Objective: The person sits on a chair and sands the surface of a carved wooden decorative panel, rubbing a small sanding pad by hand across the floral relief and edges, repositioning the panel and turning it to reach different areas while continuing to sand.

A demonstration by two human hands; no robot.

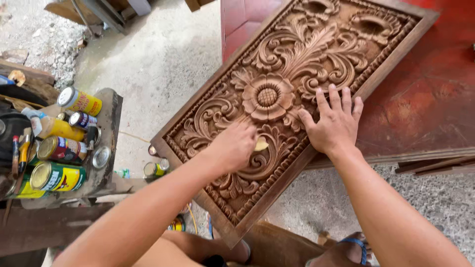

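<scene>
Panel: carved wooden panel [292, 94] with floral relief, lying diagonally across frame centre.
Left hand: left hand [235, 146] closed around a small yellowish scrap [261, 144], pressed on the carving.
Right hand: right hand [334, 123] flat, fingers spread, on the panel's lower edge.
Left of frame: tin cans [59, 163] on a bench.

Both hands [232, 146] on carved panel [297, 59]
</scene>
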